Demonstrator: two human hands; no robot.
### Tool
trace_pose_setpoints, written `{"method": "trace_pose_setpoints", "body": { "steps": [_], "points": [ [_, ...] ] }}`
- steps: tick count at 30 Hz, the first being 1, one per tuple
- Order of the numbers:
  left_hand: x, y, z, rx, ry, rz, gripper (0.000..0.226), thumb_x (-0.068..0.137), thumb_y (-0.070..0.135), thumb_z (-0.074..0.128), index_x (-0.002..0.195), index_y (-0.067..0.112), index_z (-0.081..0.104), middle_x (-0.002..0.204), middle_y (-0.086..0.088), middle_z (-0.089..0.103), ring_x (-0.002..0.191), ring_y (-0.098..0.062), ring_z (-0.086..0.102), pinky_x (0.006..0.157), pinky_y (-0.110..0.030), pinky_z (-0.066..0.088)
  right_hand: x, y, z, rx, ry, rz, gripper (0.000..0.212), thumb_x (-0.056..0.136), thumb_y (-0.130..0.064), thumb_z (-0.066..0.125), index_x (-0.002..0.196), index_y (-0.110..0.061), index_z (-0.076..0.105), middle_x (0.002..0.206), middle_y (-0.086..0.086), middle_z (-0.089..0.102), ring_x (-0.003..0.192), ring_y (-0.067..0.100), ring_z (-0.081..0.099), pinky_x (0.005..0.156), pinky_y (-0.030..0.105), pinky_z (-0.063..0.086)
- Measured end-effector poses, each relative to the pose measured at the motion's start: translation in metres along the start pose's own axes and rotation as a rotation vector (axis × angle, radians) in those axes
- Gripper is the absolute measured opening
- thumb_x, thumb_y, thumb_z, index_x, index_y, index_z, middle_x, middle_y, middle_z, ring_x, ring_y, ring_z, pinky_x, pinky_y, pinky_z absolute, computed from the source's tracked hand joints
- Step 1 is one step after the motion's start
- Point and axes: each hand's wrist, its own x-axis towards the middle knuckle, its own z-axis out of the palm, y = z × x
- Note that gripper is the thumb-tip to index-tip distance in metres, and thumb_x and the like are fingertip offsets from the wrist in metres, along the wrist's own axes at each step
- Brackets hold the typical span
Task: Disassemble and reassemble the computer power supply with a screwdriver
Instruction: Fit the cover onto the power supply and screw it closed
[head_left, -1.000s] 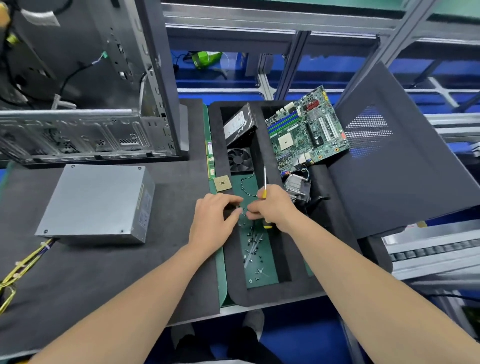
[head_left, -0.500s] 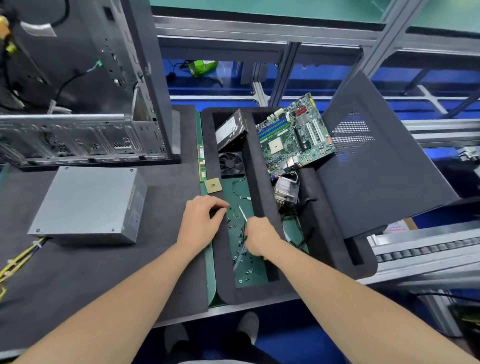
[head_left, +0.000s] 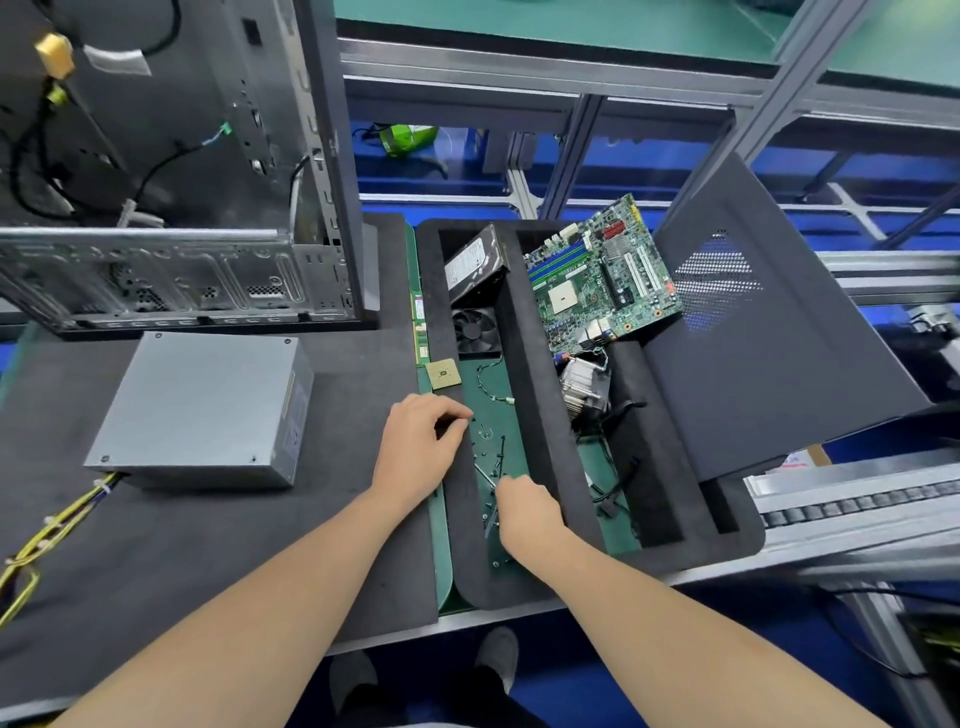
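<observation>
The grey metal power supply (head_left: 202, 405) lies flat on the dark mat at the left, with yellow and black cables (head_left: 52, 525) trailing from its near corner. My right hand (head_left: 527, 512) is low in the black foam tray (head_left: 524, 338), shut on a screwdriver (head_left: 484, 475) whose thin shaft points up and left over several loose screws (head_left: 491, 447). My left hand (head_left: 421, 447) rests on the tray's left rim with fingers curled and thumb against forefinger. Whether it pinches anything is too small to tell. Both hands are well right of the power supply.
An open computer case (head_left: 171, 208) stands behind the power supply. The tray holds a hard drive (head_left: 475, 262), fan (head_left: 475, 332), motherboard (head_left: 597, 275) and heatsink (head_left: 584, 387). A CPU chip (head_left: 443, 374) lies by the rim. A dark side panel (head_left: 753, 322) leans at the right.
My hands have parted. My right hand tipped the upright screwdriver down and drew it nearer me, low in the tray. My left hand stayed at the rim.
</observation>
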Motion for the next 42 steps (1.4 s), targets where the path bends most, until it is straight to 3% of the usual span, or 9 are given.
{"method": "trace_pose_setpoints", "body": {
  "steps": [5, 18, 21, 24, 27, 29, 35, 39, 42],
  "points": [
    [-0.003, -0.001, -0.003, -0.025, -0.023, -0.004, 0.013, 0.093, 0.019, 0.073, 0.097, 0.029, 0.079, 0.093, 0.021, 0.071, 0.093, -0.005, 0.057, 0.091, -0.028, 0.041, 0.001, -0.002, -0.006, 0.049, 0.013, 0.058, 0.034, 0.093, 0.009, 0.056, 0.125, -0.001, 0.056, 0.129, 0.017, 0.058, 0.121, 0.039, 0.062, 0.091, 0.041, 0.051],
    [-0.005, -0.007, -0.011, -0.061, -0.064, 0.025, 0.013, 0.093, 0.018, 0.073, 0.096, 0.029, 0.079, 0.090, 0.023, 0.068, 0.092, -0.006, 0.057, 0.091, -0.027, 0.042, -0.004, -0.008, -0.021, 0.170, -0.007, 0.125, 0.026, 0.089, 0.002, 0.065, 0.112, -0.007, 0.057, 0.119, 0.015, 0.065, 0.107, 0.037, 0.067, 0.075, 0.035, 0.048],
    [-0.004, -0.009, -0.009, -0.062, -0.070, 0.055, 0.013, 0.092, 0.020, 0.074, 0.097, 0.030, 0.079, 0.092, 0.021, 0.071, 0.091, -0.004, 0.056, 0.091, -0.029, 0.043, -0.003, -0.001, -0.052, 0.367, 0.015, 0.140, 0.025, 0.088, -0.008, 0.073, 0.109, -0.013, 0.060, 0.101, 0.010, 0.065, 0.084, 0.030, 0.064, 0.072, 0.034, 0.051],
    [-0.003, -0.007, -0.009, -0.068, -0.103, 0.099, 0.014, 0.089, 0.023, 0.076, 0.101, 0.030, 0.079, 0.096, 0.018, 0.075, 0.092, -0.003, 0.057, 0.093, -0.029, 0.045, -0.005, 0.011, -0.086, 0.868, 0.030, 0.123, 0.035, 0.087, 0.004, 0.071, 0.107, -0.012, 0.047, 0.083, 0.023, 0.070, 0.067, 0.032, 0.065, 0.062, 0.041, 0.058],
    [-0.002, -0.004, -0.012, -0.152, -0.189, 0.098, 0.020, 0.088, 0.029, 0.080, 0.107, 0.034, 0.080, 0.094, 0.024, 0.075, 0.094, 0.002, 0.064, 0.090, -0.017, 0.045, -0.013, 0.013, -0.106, 1.242, 0.019, 0.066, 0.045, 0.089, 0.011, 0.071, 0.115, -0.008, 0.039, 0.070, 0.024, 0.066, 0.062, 0.031, 0.065, 0.050, 0.035, 0.056],
    [0.000, -0.002, -0.016, -0.281, -0.222, 0.043, 0.017, 0.087, 0.028, 0.081, 0.103, 0.036, 0.081, 0.089, 0.028, 0.075, 0.091, 0.005, 0.068, 0.082, -0.009, 0.044, -0.016, 0.006, -0.110, 1.359, 0.031, 0.036, 0.047, 0.088, 0.012, 0.072, 0.116, -0.007, 0.038, 0.069, 0.023, 0.065, 0.059, 0.029, 0.065, 0.053, 0.035, 0.058],
    [0.011, -0.004, -0.034, -0.447, -0.170, -0.049, 0.014, 0.088, 0.028, 0.080, 0.095, 0.040, 0.082, 0.090, 0.022, 0.078, 0.090, 0.002, 0.072, 0.084, -0.021, 0.054, -0.019, -0.015, -0.114, 1.632, 0.059, 0.009, 0.043, 0.085, 0.008, 0.078, 0.097, -0.014, 0.043, 0.080, 0.018, 0.060, 0.060, 0.021, 0.065, 0.051, 0.029, 0.054],
    [0.016, -0.006, -0.050, -0.486, -0.137, -0.028, 0.015, 0.090, 0.032, 0.079, 0.097, 0.044, 0.081, 0.093, 0.020, 0.078, 0.093, -0.001, 0.073, 0.086, -0.023, 0.055, -0.026, -0.034, -0.118, 1.792, 0.022, -0.004, 0.050, 0.090, 0.006, 0.074, 0.130, -0.004, 0.044, 0.090, 0.021, 0.062, 0.063, 0.020, 0.063, 0.050, 0.028, 0.051],
    [0.018, -0.005, -0.067, -0.447, -0.086, 0.047, 0.019, 0.089, 0.033, 0.078, 0.094, 0.052, 0.078, 0.092, 0.024, 0.077, 0.092, 0.001, 0.073, 0.081, -0.012, 0.051, -0.031, -0.045, -0.122, 1.842, 0.005, -0.073, 0.043, 0.093, 0.003, 0.072, 0.123, -0.007, 0.043, 0.079, 0.014, 0.064, 0.058, 0.017, 0.061, 0.047, 0.027, 0.047]
  ]
}}
